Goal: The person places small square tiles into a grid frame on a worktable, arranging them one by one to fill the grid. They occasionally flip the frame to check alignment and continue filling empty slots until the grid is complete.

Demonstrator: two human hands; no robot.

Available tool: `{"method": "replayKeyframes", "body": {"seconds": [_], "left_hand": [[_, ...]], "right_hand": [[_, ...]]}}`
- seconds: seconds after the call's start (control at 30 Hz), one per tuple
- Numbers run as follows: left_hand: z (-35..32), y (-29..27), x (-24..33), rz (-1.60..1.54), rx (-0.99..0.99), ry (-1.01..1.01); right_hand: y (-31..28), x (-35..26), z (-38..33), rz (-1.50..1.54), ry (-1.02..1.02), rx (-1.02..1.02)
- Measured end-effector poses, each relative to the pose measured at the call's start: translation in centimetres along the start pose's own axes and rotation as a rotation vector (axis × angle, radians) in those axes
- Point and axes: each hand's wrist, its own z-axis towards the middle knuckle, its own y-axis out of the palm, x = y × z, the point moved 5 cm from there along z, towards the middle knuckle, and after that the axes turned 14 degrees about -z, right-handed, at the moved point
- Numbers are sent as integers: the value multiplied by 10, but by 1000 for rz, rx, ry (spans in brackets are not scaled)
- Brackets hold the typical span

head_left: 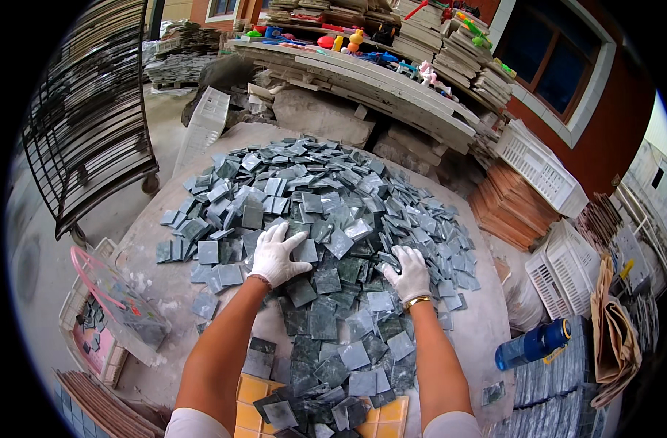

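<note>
A large heap of square grey-green stone tiles (323, 282) spreads over the worktable before me. My left hand (277, 255), in a white glove, lies on the heap left of the middle, its fingers spread and nothing held. Across from it, my gloved right hand (408, 274) has its thumb and fingers bent around a dark stone tile (386, 259) at the heap's right side. Tiles between both hands lie loosely, many overlapping and tilted. Closer to me, more tiles partly cover a yellow gridded tray (386, 418) at the lower edge.
At left stand a black wire rack (92, 139) and a clear bag with a pink handle (125, 314). A blue bottle (532, 344) lies at right, near white plastic crates (565, 266). Small toys (355, 40) sit on a stone slab (362, 80) behind the heap.
</note>
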Motion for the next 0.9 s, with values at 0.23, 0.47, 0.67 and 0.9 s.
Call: {"method": "replayKeyframes", "body": {"seconds": [0.23, 0.47, 0.67, 0.9], "left_hand": [[-28, -1, 18, -196, 11, 221], [-14, 5, -21, -42, 162, -100], [-27, 6, -9, -215, 120, -60], [-55, 24, 36, -404, 45, 173]], "right_hand": [[-15, -23, 0, -146, -93, -177], [-6, -23, -6, -129, -83, 35], [-11, -19, -25, 142, -41, 217], [-21, -41, -59, 469, -11, 82]]}}
